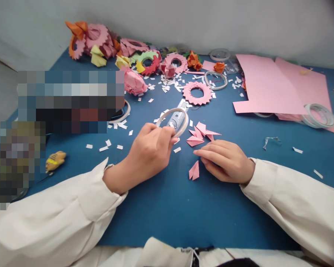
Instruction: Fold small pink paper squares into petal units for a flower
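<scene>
My left hand (153, 150) is closed on a roll of tape (185, 124), its narrow whitish ring tilted up above the table. My right hand (225, 160) lies low over the table with fingers stretched out, and I see nothing held in it. By its fingertips is one small folded pink paper piece (194, 171). Just beyond the fingers sits a little heap of similar folded pink pieces (199, 134). A grey perforated strip (177, 116) lies behind the tape roll, partly covered by it.
Behind my hands is a pink folded-paper ring (197, 93). Further paper rings (175, 63) and crumpled paper shapes line the back wall. White scraps (167, 88) litter the blue table (167, 211). Pink sheets (269, 85) and tape rolls (321, 115) lie at right; blurred patches hide the left.
</scene>
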`<act>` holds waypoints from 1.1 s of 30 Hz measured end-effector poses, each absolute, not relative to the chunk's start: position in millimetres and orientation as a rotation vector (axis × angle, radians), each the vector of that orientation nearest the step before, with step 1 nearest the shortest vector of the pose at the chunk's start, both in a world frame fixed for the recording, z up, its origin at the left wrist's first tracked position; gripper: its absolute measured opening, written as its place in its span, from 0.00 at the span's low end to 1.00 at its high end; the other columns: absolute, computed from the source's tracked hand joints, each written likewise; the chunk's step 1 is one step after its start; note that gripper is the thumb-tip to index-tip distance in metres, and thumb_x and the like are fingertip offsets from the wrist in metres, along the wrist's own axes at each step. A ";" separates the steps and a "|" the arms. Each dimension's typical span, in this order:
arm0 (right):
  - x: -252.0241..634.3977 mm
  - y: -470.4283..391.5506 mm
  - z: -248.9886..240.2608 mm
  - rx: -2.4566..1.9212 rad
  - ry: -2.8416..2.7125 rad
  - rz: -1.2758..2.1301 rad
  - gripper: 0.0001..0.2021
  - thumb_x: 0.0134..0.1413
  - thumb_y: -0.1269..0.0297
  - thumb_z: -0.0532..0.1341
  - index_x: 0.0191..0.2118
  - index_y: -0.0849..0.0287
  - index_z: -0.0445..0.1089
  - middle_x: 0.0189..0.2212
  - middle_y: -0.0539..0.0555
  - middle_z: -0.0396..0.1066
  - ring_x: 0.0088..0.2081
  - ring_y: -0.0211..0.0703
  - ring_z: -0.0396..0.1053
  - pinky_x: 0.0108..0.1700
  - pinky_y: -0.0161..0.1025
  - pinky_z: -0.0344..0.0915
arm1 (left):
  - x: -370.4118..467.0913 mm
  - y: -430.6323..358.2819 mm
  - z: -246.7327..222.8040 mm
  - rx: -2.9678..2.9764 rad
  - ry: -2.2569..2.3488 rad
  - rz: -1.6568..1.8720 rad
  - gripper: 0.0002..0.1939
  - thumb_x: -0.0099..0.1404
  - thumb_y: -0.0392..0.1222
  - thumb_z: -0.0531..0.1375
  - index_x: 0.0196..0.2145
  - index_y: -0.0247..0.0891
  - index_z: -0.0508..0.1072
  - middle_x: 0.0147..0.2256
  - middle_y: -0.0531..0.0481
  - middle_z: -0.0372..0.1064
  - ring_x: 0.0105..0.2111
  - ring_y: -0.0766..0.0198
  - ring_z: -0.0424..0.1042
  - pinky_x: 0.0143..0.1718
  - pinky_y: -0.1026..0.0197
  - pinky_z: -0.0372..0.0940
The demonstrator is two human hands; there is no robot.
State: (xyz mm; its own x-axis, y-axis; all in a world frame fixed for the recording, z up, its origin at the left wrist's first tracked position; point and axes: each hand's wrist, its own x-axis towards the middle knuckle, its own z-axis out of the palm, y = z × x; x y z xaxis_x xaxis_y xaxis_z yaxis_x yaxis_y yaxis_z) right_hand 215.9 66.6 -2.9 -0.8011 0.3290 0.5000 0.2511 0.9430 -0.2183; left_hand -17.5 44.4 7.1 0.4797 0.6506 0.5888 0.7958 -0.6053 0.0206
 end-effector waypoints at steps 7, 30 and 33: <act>209.7 59.0 -1.7 -0.522 -2.439 0.194 0.32 0.56 0.73 0.55 0.64 0.68 0.42 0.37 0.58 0.71 0.35 0.40 0.69 0.36 0.36 0.68 | -10.7 33.6 7.8 -2.753 -0.951 -1.058 0.03 0.67 0.35 0.49 0.34 0.35 0.60 0.25 0.51 0.65 0.21 0.66 0.59 0.26 0.63 0.60; 198.6 38.0 11.9 -0.530 -2.046 0.911 0.06 0.53 0.77 0.60 0.37 0.62 0.68 0.27 0.52 0.72 0.29 0.31 0.69 0.28 0.27 0.65 | 4.5 12.0 17.4 -2.968 -1.076 -0.995 0.08 0.65 0.31 0.49 0.34 0.32 0.68 0.25 0.48 0.68 0.24 0.64 0.62 0.27 0.60 0.57; 198.1 31.9 11.8 -0.551 -1.990 0.998 0.07 0.53 0.78 0.59 0.36 0.61 0.67 0.28 0.52 0.72 0.31 0.33 0.71 0.30 0.29 0.67 | 6.4 6.8 17.8 -2.906 -1.140 -1.044 0.08 0.64 0.32 0.51 0.30 0.33 0.68 0.22 0.51 0.66 0.22 0.66 0.59 0.25 0.61 0.54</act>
